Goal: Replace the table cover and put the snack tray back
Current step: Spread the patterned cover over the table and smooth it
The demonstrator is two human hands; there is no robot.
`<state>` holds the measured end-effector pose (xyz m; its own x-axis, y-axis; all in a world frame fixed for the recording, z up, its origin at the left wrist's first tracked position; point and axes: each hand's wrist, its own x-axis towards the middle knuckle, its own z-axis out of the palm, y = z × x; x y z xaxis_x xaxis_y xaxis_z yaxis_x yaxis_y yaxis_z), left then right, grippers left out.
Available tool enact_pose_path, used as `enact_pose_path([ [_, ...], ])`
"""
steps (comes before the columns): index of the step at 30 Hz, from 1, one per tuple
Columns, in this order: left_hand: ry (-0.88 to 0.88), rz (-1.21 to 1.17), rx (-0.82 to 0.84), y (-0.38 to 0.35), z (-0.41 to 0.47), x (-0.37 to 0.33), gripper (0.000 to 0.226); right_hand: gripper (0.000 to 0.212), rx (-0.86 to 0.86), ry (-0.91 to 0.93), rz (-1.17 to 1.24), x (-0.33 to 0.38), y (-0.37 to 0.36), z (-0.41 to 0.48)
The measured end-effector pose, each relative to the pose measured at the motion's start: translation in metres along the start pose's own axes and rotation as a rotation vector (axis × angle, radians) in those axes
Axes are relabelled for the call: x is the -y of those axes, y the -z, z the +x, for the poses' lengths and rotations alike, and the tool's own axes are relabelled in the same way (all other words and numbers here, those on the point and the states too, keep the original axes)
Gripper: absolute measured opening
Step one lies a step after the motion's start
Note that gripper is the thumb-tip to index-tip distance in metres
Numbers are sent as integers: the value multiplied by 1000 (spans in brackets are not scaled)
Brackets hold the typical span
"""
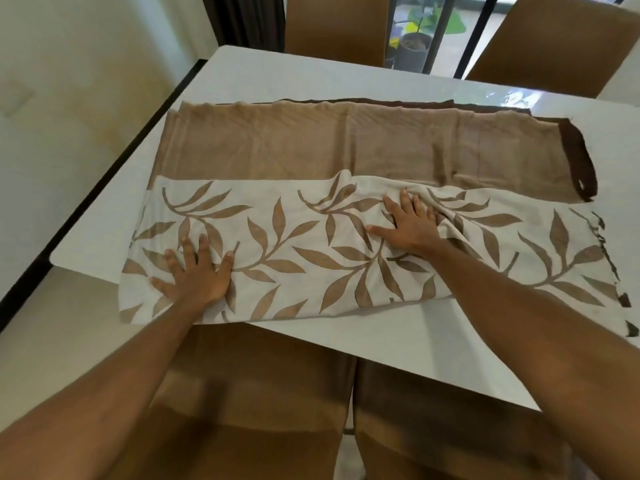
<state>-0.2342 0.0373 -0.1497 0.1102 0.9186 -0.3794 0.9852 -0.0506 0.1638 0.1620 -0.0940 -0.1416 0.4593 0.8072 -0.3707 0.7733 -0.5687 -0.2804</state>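
A folded table cover [311, 150] lies across the white table [311, 77]. Its far half is plain tan with a dark brown border; its near band is cream with brown leaf prints. My left hand [195, 271] presses flat on the leaf band near its left end, fingers spread. My right hand [408, 223] presses flat on the same band near the middle, where the cloth is bunched into wrinkles under the fingertips. The cover's near left corner hangs slightly over the table edge. No snack tray is in view.
Two tan chairs [242, 393] stand close under the near table edge below my arms. Two more tan chairs [336, 26] stand at the far side. A dark curtain and a glass door with potted plants [415, 46] lie beyond. A wall runs along the left.
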Motion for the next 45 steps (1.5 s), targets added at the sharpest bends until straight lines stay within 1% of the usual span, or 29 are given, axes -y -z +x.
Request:
enact_pose_path([
  [3, 64, -9, 35, -2, -17, -4, 79, 88, -14, 61, -29, 4, -8, -19],
  [8, 121, -21, 75, -13, -53, -10, 79, 73, -190, 86, -25, 4, -50, -78],
  [10, 144, 27, 36, -17, -71, -16, 78, 70, -229, 67, -27, -1, -62, -96],
  [12, 128, 25, -62, -16, -83, -24, 75, 69, -245, 53, -15, -3, -63, -100],
  [13, 87, 16, -106, -14, -87, -30, 72, 71, -262, 34, 11, -4, -58, -100],
  [14, 9, 15, -144, -14, -88, -36, 69, 73, -295, -1, 52, -4, -53, -99],
  [16, -214, 52, -190, -12, -79, -55, 64, 76, -358, -120, 148, -3, -38, -91],
  [17, -319, 67, -188, -11, -69, -68, 62, 77, -364, -200, 192, -5, -31, -83],
  [19, -471, 91, -159, -7, -40, -99, 61, 84, -328, -336, 229, -8, -19, -63],
  [22, -629, 175, -106, 4, 6, -140, 70, 95, -246, -420, 147, -13, -14, -32],
  [24, -672, 221, -64, 3, 34, -154, 74, 97, -222, -422, 92, -15, -7, -8],
  [26, -633, 257, -76, -3, 51, -158, 76, 98, -216, -395, 76, -18, 9, 19],
  [29, -553, 204, -171, -6, 69, -159, 75, 98, -172, -300, 18, -8, 39, 79],
  [31, -504, 151, -189, -4, 77, -160, 74, 97, -104, -227, -2, 7, 56, 119],
  [33, -395, 110, -192, -2, 91, -150, 76, 96, -37, -137, -25, 36, 67, 165],
  [35, -290, 90, -196, -5, 92, -144, 80, 93, 41, -88, -63, 65, 82, 186],
  [38, -139, 43, -236, -5, 85, -132, 82, 79, 96, 53, -197, 125, 85, 215],
  [40, -30, -4, -214, -6, 79, -131, 82, 80, 82, 72, -190, 160, 78, 227],
  [42, 73, -52, -182, -3, 74, -129, 82, 74, 41, 56, -214, 188, 60, 232],
  [44, 161, -108, -151, -2, 67, -123, 84, 64, -66, 58, -254, 207, 34, 221],
  [45, 188, -123, -136, -3, 64, -120, 85, 61, -167, 64, -239, 214, 22, 209],
])
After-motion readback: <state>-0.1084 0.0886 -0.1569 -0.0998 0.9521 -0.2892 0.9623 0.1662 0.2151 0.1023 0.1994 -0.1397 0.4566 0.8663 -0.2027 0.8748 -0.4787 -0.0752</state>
